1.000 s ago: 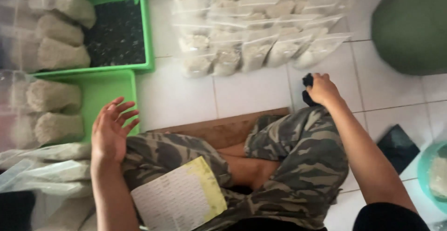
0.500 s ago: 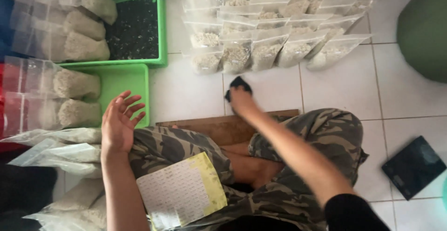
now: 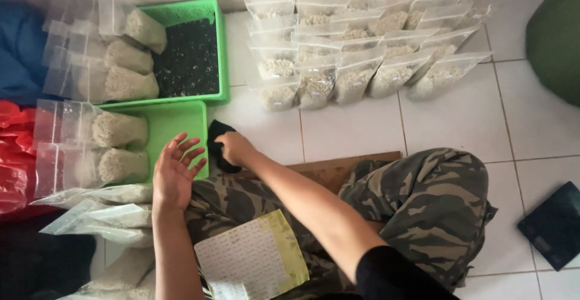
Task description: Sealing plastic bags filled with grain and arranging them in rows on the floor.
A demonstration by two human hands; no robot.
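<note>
Our right hand (image 3: 237, 148) closes its grip on a small black cloth (image 3: 219, 140) beside the green plastic tray (image 3: 181, 122), while our left hand (image 3: 175, 173), nearer us, hangs open and empty.

Bare white floor tiles (image 3: 356, 128) are lying open between the rows of filled clear bags (image 3: 362, 46) above and the wooden board (image 3: 338, 168) below. Green trays (image 3: 181, 125) and stacked bags (image 3: 115, 131) are blocking the left; the right hand (image 3: 237, 148) with a black cloth (image 3: 219, 143) is crossing beside them.
</note>
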